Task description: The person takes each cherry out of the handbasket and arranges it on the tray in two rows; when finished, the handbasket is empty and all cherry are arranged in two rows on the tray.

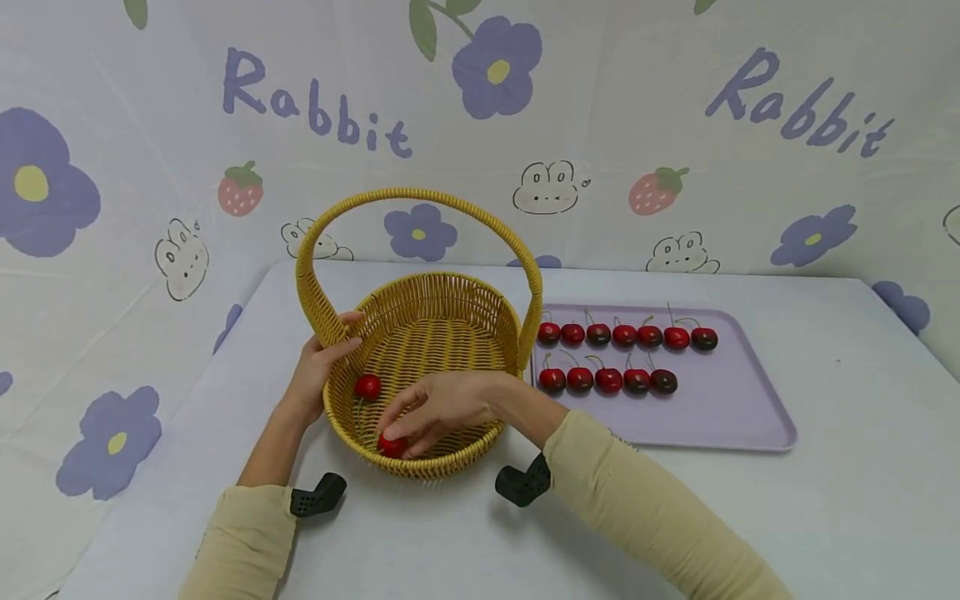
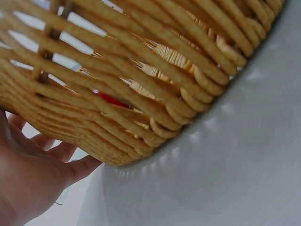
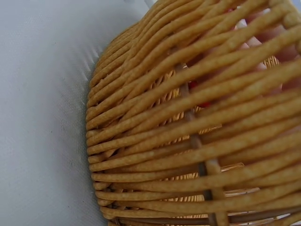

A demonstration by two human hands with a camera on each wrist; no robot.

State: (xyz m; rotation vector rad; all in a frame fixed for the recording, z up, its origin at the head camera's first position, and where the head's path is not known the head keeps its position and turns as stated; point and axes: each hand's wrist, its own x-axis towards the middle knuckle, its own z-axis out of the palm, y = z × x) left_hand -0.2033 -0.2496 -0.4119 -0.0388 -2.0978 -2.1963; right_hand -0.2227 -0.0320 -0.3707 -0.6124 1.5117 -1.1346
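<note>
A yellow wicker basket (image 1: 431, 460) with a tall arched handle stands on the table. My left hand (image 1: 309, 377) grips its left side near the foot of the handle; in the left wrist view, that hand's fingers (image 2: 63, 151) lie against the woven wall. Inside the basket, my right hand (image 1: 453, 402) pinches a red cherry (image 1: 392, 445) close to the front wall. Another cherry (image 1: 367, 387) with a stem lies by the basket's left inner wall. Weave covers most of the right hand in the right wrist view, where a bit of red shows through the gaps.
To the right, a lilac tray (image 1: 738, 408) bears two rows of several red and dark cherries, stems upward. Its left edge is close beside the basket. A white table (image 1: 840, 500) extends around both, with a patterned cloth (image 1: 622, 100) behind.
</note>
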